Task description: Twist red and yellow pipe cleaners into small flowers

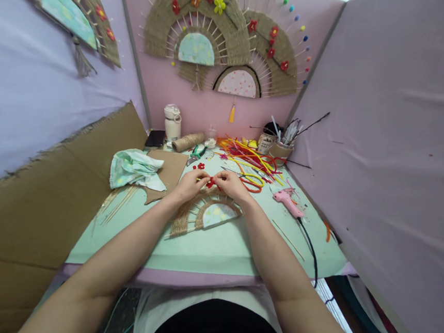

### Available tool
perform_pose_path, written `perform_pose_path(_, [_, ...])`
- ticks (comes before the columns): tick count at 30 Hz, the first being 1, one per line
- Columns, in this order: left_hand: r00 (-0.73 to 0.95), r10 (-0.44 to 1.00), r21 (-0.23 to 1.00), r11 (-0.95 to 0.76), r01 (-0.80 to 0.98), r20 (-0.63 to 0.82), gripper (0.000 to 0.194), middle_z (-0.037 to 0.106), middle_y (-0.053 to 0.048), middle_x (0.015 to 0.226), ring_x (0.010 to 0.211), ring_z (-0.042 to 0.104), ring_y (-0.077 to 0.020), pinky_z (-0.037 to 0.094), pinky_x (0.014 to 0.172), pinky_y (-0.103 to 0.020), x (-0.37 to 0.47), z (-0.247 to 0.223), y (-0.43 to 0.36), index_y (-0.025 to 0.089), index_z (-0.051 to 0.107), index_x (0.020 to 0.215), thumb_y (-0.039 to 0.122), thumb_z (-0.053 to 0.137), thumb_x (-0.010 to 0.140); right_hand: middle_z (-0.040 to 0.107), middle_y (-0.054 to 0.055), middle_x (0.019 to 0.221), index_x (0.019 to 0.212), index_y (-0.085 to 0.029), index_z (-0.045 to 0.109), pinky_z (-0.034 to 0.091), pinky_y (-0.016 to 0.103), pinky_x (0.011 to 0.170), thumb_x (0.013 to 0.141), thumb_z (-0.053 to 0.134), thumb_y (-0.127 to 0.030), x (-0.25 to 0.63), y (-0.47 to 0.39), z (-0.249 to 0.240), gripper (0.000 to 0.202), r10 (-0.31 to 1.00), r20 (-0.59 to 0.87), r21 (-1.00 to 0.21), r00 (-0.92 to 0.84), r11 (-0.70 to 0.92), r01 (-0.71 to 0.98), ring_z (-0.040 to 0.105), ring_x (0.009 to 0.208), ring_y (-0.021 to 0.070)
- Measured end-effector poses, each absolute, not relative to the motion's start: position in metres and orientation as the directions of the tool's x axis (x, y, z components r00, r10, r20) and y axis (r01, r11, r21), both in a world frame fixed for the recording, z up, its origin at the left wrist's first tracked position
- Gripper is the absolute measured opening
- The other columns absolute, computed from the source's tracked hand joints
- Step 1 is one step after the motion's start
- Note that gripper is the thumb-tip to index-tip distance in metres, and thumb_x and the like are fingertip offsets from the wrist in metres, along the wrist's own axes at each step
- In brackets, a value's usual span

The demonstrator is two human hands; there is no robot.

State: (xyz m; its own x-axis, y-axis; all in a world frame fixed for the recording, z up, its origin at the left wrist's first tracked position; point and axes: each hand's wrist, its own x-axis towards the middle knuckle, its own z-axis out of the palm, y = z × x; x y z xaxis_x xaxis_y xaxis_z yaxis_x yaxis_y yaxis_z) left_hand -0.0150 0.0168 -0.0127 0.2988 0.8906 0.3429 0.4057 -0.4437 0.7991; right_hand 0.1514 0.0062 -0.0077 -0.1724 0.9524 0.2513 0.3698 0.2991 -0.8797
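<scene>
My left hand point(192, 185) and my right hand point(229, 182) meet over the middle of the table, fingertips pinched together. Between them is a small red flower point(210, 183), apparently of bent pipe cleaner; both hands grip it, and fingers cover part of it. Just below lies a half-round fan point(181, 220) wound with jute twine over thin sticks, with a pale floral fabric centre point(218, 214). Another red flower point(201, 166) rests beyond my left hand. Scissors with yellow and red handles point(252, 180) lie to the right of my right hand.
A pink glue gun point(289, 202) with a black cord is at right. Pipe cleaners point(246, 153) are heaped behind. Crumpled fabric point(134, 168) lies over cardboard point(173, 168) at left. Pliers point(197, 154), a twine roll point(188, 141) and a bottle point(172, 122) stand farther back.
</scene>
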Motion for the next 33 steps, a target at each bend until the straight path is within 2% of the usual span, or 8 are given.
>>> perform_pose_path(2, [0.238, 0.953, 0.962, -0.226, 0.155, 0.186, 0.023, 0.065, -0.008, 0.091, 0.08, 0.061, -0.0179, 0.047, 0.073, -0.032, -0.013, -0.008, 0.014, 0.017, 0.062, 0.09, 0.035, 0.057, 0.077, 0.06, -0.001, 0.065, 0.072, -0.016, 0.063, 0.038, 0.024, 0.062, 0.073, 0.054, -0.031, 0.151, 0.009, -0.006, 0.017, 0.935, 0.352, -0.88, -0.043, 0.346, 0.324, 0.05, 0.062, 0.0116])
perform_pose_path(5, [0.259, 0.966, 0.99, 0.059, -0.127, -0.024, 0.031, 0.067, -0.012, 0.093, 0.078, 0.064, -0.0171, 0.049, 0.071, -0.031, -0.009, -0.002, 0.007, 0.014, 0.061, 0.092, 0.04, 0.061, 0.076, 0.062, 0.0, 0.074, 0.074, -0.017, 0.062, 0.04, 0.025, 0.07, 0.073, 0.055, -0.034, 0.15, 0.011, -0.004, 0.018, 0.899, 0.432, -0.874, 0.073, 0.397, 0.281, 0.052, 0.07, 0.0128])
perform_pose_path(7, [0.264, 0.962, 0.963, 0.128, -0.235, -0.063, 0.027, 0.068, -0.012, 0.088, 0.076, 0.065, -0.0156, 0.05, 0.072, -0.028, -0.006, -0.002, 0.004, 0.012, 0.062, 0.087, 0.036, 0.066, 0.073, 0.062, 0.001, 0.076, 0.074, -0.018, 0.062, 0.04, 0.026, 0.072, 0.073, 0.055, -0.034, 0.148, 0.011, -0.004, 0.018, 0.892, 0.447, -0.869, 0.067, 0.415, 0.27, 0.052, 0.071, 0.0128])
perform_pose_path(10, [0.239, 0.97, 0.934, 0.132, -0.332, -0.052, 0.021, 0.068, -0.009, 0.085, 0.074, 0.064, -0.0133, 0.051, 0.072, -0.025, -0.004, -0.003, 0.004, 0.012, 0.064, 0.082, 0.025, 0.072, 0.067, 0.062, 0.001, 0.076, 0.073, -0.018, 0.062, 0.04, 0.026, 0.072, 0.072, 0.055, -0.032, 0.145, 0.008, -0.004, 0.016, 0.893, 0.449, -0.865, 0.027, 0.426, 0.265, 0.051, 0.072, 0.0131])
perform_pose_path(16, [0.137, 0.99, 0.941, 0.081, -0.328, -0.038, 0.027, 0.068, -0.006, 0.077, 0.067, 0.063, -0.0114, 0.051, 0.071, -0.027, -0.004, -0.005, 0.004, 0.012, 0.064, 0.077, 0.024, 0.079, 0.058, 0.063, 0.001, 0.073, 0.073, -0.017, 0.063, 0.041, 0.026, 0.07, 0.072, 0.055, -0.034, 0.141, 0.003, -0.003, 0.019, 0.921, 0.39, -0.888, -0.006, 0.378, 0.26, 0.053, 0.071, 0.0137])
perform_pose_path(20, [0.137, 0.99, 0.961, 0.074, -0.267, -0.038, 0.032, 0.068, -0.006, 0.076, 0.068, 0.064, -0.0135, 0.052, 0.072, -0.03, -0.004, -0.008, 0.005, 0.011, 0.063, 0.076, 0.026, 0.081, 0.054, 0.061, 0.0, 0.068, 0.069, -0.016, 0.062, 0.04, 0.025, 0.067, 0.074, 0.054, -0.033, 0.143, 0.003, -0.001, 0.019, 0.918, 0.395, -0.878, -0.031, 0.387, 0.283, 0.052, 0.067, 0.0129])
perform_pose_path(25, [0.163, 0.987, 0.955, 0.047, -0.293, 0.001, 0.032, 0.068, -0.007, 0.077, 0.072, 0.065, -0.0152, 0.052, 0.078, -0.032, -0.006, -0.013, 0.009, 0.011, 0.064, 0.079, 0.024, 0.08, 0.054, 0.059, 0.0, 0.065, 0.066, -0.016, 0.06, 0.038, 0.024, 0.065, 0.074, 0.052, -0.029, 0.146, 0.005, -0.003, 0.017, 0.891, 0.452, -0.821, -0.033, 0.431, 0.375, 0.05, 0.063, 0.0119])
perform_pose_path(33, [0.111, 0.994, 0.966, 0.038, -0.256, -0.01, 0.026, 0.067, -0.005, 0.072, 0.07, 0.065, -0.0144, 0.051, 0.077, -0.032, -0.005, -0.01, 0.008, 0.011, 0.065, 0.074, 0.021, 0.078, 0.054, 0.06, 0.0, 0.067, 0.068, -0.017, 0.061, 0.038, 0.024, 0.065, 0.076, 0.052, -0.028, 0.145, 0.006, -0.007, 0.016, 0.89, 0.445, -0.78, -0.103, 0.441, 0.445, 0.05, 0.064, 0.0122])
